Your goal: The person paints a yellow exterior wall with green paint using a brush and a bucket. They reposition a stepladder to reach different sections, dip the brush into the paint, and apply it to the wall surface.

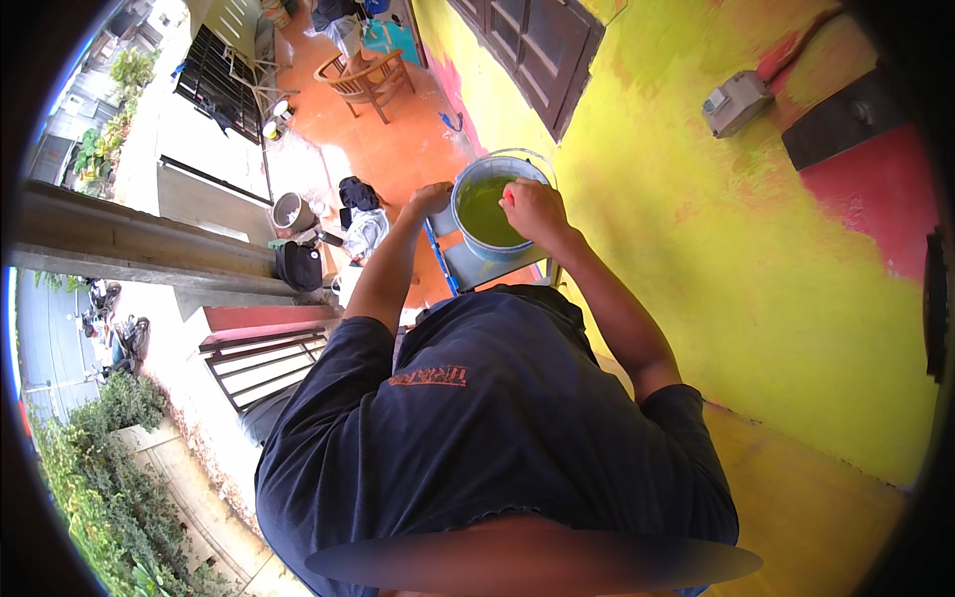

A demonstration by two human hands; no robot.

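A pale blue-grey bucket (487, 251) of yellow-green paint (481, 211) stands before me on the grey top of a stepladder (476, 271), its wire handle tilted toward the wall. My right hand (537, 211) is closed over the bucket's right side. A bit of red handle (509, 196) shows at its fingers; the tool's working end is hidden, so its kind cannot be told. Left of the bucket, my left hand (430, 197) is closed at the upper end of the stepladder's blue-edged side, its fingers partly hidden.
The yellow wall (676, 269) with pink patches rises close on my right, with a grey box (736, 103) and a brown window frame (542, 60). Below lie a wooden chair (364, 82), a grey pail (292, 213) and bags (360, 194). Another person (338, 25) is at the far end.
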